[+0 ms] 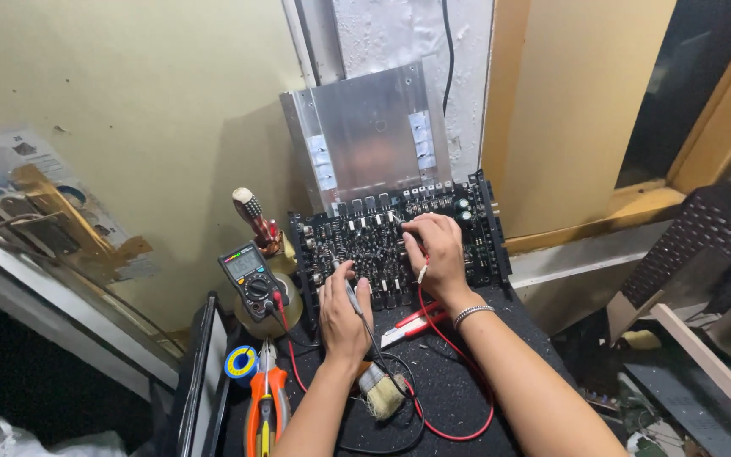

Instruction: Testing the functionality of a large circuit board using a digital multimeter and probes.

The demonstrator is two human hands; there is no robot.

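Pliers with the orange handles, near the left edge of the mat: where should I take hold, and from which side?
Grip the pliers by the two orange handles, coming from above on the near side. They lie flat, handles toward you, jaws pointing away beside the solder spool.

2 hands are working here: 1 left hand and 1 right hand. Lying or standing around them are 1 black circuit board, 1 multimeter, 1 metal plate, 1 brush, 1 pair of orange pliers and 1 solder spool.
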